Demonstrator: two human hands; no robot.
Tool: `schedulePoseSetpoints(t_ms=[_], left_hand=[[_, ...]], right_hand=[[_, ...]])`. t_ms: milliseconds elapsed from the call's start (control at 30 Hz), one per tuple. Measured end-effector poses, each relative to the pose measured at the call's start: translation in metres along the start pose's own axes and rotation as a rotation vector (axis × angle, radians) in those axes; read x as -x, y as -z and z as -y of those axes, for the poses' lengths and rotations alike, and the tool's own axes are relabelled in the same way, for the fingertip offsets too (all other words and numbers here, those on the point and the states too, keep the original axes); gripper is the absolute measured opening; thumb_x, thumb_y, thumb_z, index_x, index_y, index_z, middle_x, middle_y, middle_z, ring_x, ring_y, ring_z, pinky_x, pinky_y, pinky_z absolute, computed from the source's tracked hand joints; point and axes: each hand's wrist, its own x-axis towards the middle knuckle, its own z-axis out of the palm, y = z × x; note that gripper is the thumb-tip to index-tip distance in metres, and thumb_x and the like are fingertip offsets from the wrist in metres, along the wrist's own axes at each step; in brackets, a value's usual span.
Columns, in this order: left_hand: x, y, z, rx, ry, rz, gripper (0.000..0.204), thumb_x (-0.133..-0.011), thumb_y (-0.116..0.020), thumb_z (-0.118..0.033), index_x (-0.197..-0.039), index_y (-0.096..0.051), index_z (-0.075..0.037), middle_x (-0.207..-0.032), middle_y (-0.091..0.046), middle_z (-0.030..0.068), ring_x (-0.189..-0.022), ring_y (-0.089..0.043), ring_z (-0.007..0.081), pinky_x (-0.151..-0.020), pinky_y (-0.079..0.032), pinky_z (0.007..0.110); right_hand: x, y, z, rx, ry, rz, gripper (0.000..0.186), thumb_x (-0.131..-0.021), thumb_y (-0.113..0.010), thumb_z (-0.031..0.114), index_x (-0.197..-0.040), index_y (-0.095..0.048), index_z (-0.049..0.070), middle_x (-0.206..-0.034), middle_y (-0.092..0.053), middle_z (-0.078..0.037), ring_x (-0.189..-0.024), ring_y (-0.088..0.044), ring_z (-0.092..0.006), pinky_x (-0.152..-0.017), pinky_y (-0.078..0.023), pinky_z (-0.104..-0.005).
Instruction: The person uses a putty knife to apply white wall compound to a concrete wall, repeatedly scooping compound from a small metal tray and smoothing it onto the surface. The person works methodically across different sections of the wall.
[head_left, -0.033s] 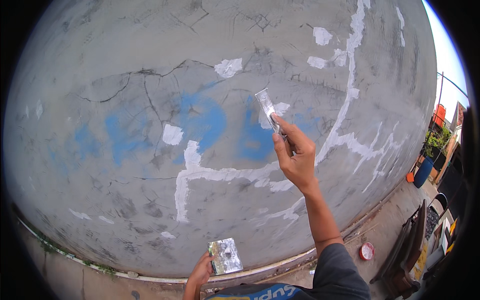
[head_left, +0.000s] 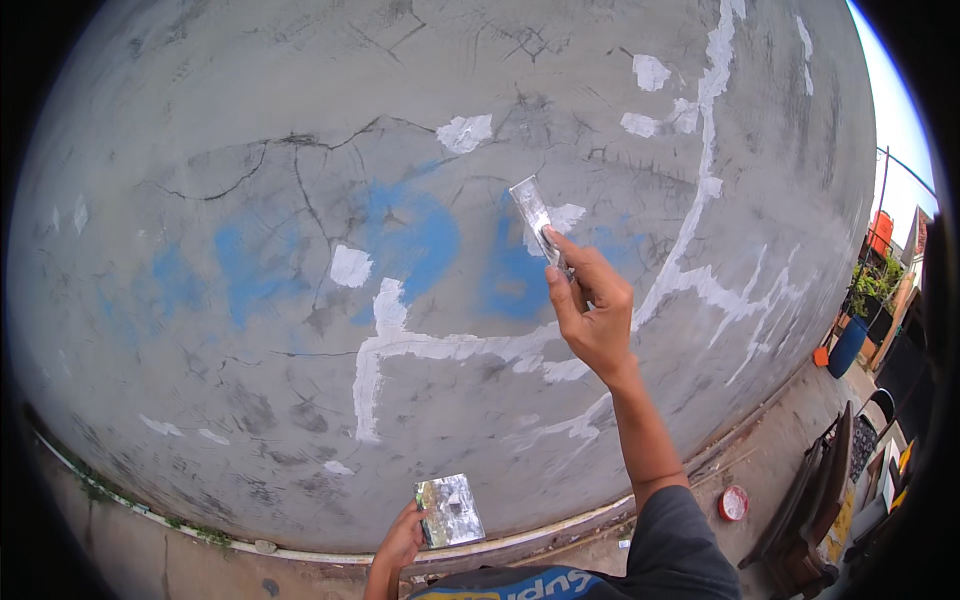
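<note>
Raised in front of a grey, cracked wall (head_left: pixel 260 200), my right hand (head_left: pixel 598 315) pinches a narrow metal putty knife (head_left: pixel 530 202) between thumb and fingers. Its blade points up and left, beside a white filler patch (head_left: pixel 567 217) that it partly overlaps in the picture; whether it touches the wall I cannot tell. Low at the bottom, my left hand (head_left: pixel 402 538) grips the left edge of a flat, squarish metal plate (head_left: pixel 454 512), shiny and smeared. A long white filler band (head_left: pixel 450 346) runs below the knife, and faded blue paint (head_left: pixel 410 235) marks the wall.
On the ground at the right stands a small red-rimmed tub (head_left: pixel 734 503) with white inside. Dark wooden furniture (head_left: pixel 822 500) leans nearby, with a blue barrel (head_left: pixel 848 345) and green plants (head_left: pixel 876 280) farther off. A pale pipe (head_left: pixel 330 559) follows the wall's foot.
The wall marks sit slightly farther right in the picture, while both hands, the putty knife and the plate stay almost in place.
</note>
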Motion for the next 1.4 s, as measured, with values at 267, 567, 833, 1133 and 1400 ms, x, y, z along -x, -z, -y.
schedulePoseSetpoints(t_ms=[267, 567, 833, 1133, 1400], left_hand=[[0.012, -0.005, -0.026, 0.071, -0.047, -0.003, 0.041, -0.095, -0.045, -0.009, -0.136, -0.047, -0.001, -0.125, -0.059, 0.0094, -0.108, -0.058, 0.017, -0.093, -0.049, 0.031], [0.019, 0.027, -0.016, 0.074, -0.05, 0.028, 0.042, -0.097, -0.042, -0.01, -0.138, -0.044, -0.002, -0.127, -0.058, 0.0109, -0.112, -0.059, 0.0179, -0.093, -0.051, 0.033], [0.032, 0.057, -0.02, 0.082, -0.122, 0.0, 0.043, -0.098, -0.041, -0.012, -0.14, -0.041, -0.002, -0.13, -0.056, 0.0129, -0.116, -0.059, 0.0236, -0.099, -0.05, 0.04], [0.03, 0.061, -0.019, 0.094, -0.109, 0.059, 0.044, -0.097, -0.043, -0.01, -0.14, -0.041, -0.001, -0.128, -0.058, 0.0128, -0.115, -0.06, 0.0226, -0.099, -0.05, 0.038], [0.036, 0.073, -0.016, 0.096, -0.082, 0.027, 0.043, -0.096, -0.043, -0.009, -0.138, -0.043, 0.0, -0.129, -0.058, 0.0122, -0.116, -0.059, 0.0217, -0.101, -0.048, 0.036]], right_hand=[[-0.019, -0.017, 0.009, 0.042, 0.095, -0.183, 0.036, -0.093, -0.061, 0.004, -0.129, -0.064, 0.007, -0.096, -0.054, -0.001, -0.056, -0.036, -0.0024, -0.048, -0.03, -0.0197], [-0.014, -0.041, 0.023, -0.03, -0.007, -0.241, 0.037, -0.091, -0.061, 0.003, -0.127, -0.065, 0.007, -0.097, -0.055, -0.004, -0.058, -0.039, -0.0033, -0.047, -0.033, -0.0219], [-0.004, -0.052, 0.026, -0.036, -0.011, -0.19, 0.037, -0.092, -0.061, 0.006, -0.128, -0.065, 0.006, -0.094, -0.055, -0.004, -0.058, -0.039, -0.0035, -0.047, -0.032, -0.0216], [-0.028, -0.105, 0.066, 0.005, 0.032, -0.287, 0.049, -0.09, -0.057, -0.004, -0.137, -0.057, 0.009, -0.102, -0.05, -0.01, -0.063, -0.045, -0.0074, -0.058, -0.041, -0.0253], [-0.04, -0.147, 0.073, 0.189, 0.12, -0.373, 0.059, -0.087, -0.054, -0.011, -0.143, -0.048, 0.004, -0.12, -0.041, -0.019, -0.062, -0.045, -0.0127, -0.068, -0.046, -0.0288]])
